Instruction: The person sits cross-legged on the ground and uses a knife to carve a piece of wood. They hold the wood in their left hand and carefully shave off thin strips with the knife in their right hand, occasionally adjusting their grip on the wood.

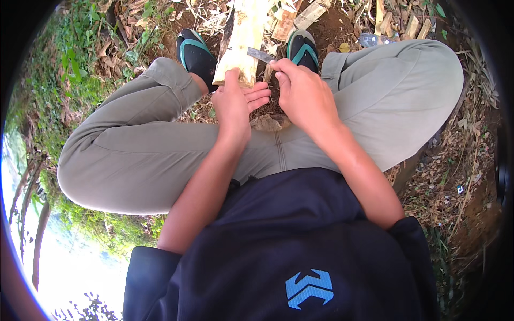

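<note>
A long, pale piece of wood (245,37) reaches from the top edge toward me, between my feet. My left hand (234,103) grips its near end, with the thumb on top and the fingers underneath. In my closed right hand (305,92) is a knife, whose dark, short blade (260,54) points left. The blade's tip lies at the right edge of the wood; whether it cuts in cannot be told. The knife's handle is hidden inside my fist.
My feet in black and green flip-flops (197,58) stand either side of the wood. Split wood pieces (310,15) and chips litter the soil beyond. A crumpled clear plastic piece (375,40) lies at right. Green plants (75,64) grow at left.
</note>
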The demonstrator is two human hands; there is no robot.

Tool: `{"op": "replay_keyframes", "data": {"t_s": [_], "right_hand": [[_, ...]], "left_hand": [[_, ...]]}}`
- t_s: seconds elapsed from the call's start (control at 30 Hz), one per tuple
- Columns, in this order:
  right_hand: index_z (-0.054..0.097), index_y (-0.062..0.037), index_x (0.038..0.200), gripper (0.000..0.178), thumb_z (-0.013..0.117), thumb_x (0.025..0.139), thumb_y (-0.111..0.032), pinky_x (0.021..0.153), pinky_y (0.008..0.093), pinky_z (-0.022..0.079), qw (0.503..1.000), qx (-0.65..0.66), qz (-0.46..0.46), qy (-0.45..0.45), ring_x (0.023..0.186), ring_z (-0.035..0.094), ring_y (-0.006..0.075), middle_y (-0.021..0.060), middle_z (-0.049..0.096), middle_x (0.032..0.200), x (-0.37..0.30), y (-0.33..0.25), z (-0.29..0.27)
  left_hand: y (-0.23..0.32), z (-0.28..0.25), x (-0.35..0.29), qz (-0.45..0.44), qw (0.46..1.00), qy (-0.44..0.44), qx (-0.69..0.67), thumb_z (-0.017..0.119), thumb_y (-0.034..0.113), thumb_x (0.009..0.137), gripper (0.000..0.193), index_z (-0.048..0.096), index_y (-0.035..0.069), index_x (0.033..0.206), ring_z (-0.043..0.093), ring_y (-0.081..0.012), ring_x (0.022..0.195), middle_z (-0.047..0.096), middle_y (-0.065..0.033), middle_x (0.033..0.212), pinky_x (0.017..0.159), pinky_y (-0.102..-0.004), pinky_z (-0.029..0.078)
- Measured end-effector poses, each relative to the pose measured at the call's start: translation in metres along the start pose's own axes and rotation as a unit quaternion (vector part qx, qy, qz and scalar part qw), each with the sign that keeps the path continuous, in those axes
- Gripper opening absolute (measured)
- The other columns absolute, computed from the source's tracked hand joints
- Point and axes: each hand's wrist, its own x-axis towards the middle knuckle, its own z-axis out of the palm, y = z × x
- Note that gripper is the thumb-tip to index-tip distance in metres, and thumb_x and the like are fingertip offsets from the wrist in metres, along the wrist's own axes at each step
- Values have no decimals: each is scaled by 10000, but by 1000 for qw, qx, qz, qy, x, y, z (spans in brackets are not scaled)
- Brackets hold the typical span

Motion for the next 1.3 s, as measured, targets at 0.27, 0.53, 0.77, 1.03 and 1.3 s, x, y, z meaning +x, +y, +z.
{"op": "replay_keyframes", "data": {"t_s": [0.27, 0.53, 0.77, 1.03, 1.3], "right_hand": [[653, -122, 1194, 247, 529, 987, -172, 756, 515, 521, 999, -15, -21, 42, 841, 667, 425, 221, 692, 939, 18, 6, 22], [685, -126, 1148, 249, 516, 975, -183, 761, 491, 534, 1000, -9, 0, -5, 886, 689, 395, 212, 712, 963, 24, 0, -7], [697, -154, 1167, 270, 532, 956, -187, 787, 480, 530, 999, -44, -2, 7, 901, 689, 388, 199, 718, 963, 32, -5, 6], [698, -153, 1184, 361, 563, 852, -113, 794, 448, 536, 999, -49, -12, 7, 919, 700, 368, 196, 724, 979, 46, -12, 19], [709, -168, 1162, 278, 537, 948, -212, 859, 453, 528, 1000, -8, -14, 14, 994, 690, 330, 140, 732, 1039, 84, 5, 13]], "left_hand": [[-5, 3, -1, 13, 1000, -18, 5, 511, 374, 968, 588, 467, -185, 1144, 724, -329, 782, 669, -321, 954, 687, -380, 620], [-2, 6, -7, 22, 999, -42, 18, 501, 395, 983, 623, 484, -204, 1157, 724, -309, 767, 678, -310, 960, 646, -355, 613], [-3, 0, -2, 10, 1000, 7, -18, 492, 389, 970, 573, 487, -154, 1153, 718, -310, 750, 671, -309, 952, 660, -359, 614], [-1, -5, 4, 12, 1000, 14, -22, 485, 393, 965, 571, 493, -149, 1145, 716, -306, 748, 669, -283, 947, 677, -364, 618], [0, 0, -4, 55, 998, -37, -3, 486, 401, 976, 595, 493, -163, 1166, 716, -284, 700, 682, -275, 882, 623, -338, 612]]}}
